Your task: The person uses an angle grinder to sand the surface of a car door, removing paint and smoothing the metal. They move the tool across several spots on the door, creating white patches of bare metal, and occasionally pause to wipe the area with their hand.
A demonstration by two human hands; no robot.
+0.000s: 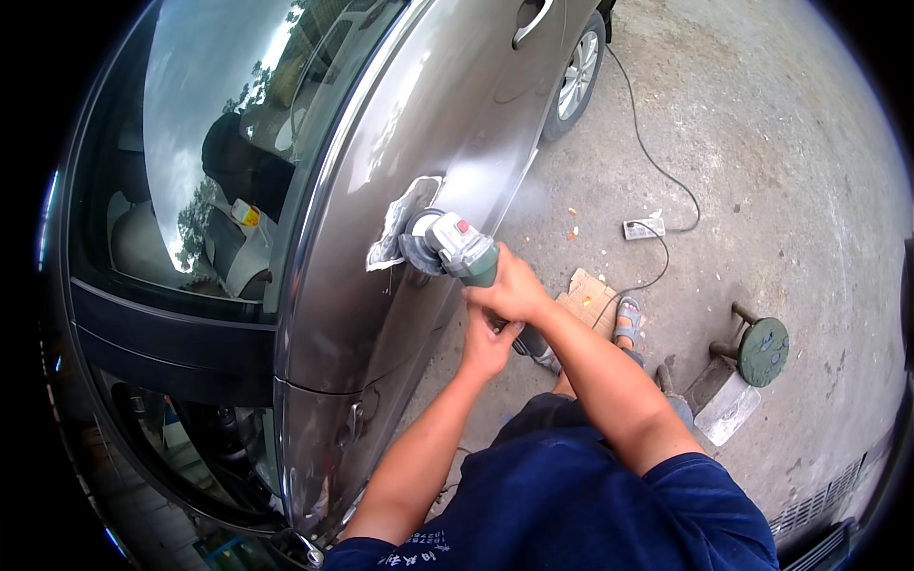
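Right hand point(514, 288) and left hand point(487, 346) both curled closed round the grinder point(465, 246), up against the car door point(328, 328), disc point(417, 255) at the door's pale patch point(396, 221); looks midway, patch partly stripped, ragged edges probably left to smooth.

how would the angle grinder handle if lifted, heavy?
The angle grinder is probably heavy for its size: its head looks metal, and the left hand and right hand both grip it. Its green casing looks hard, so bending is unlikely. The bulky head may pull that end down.
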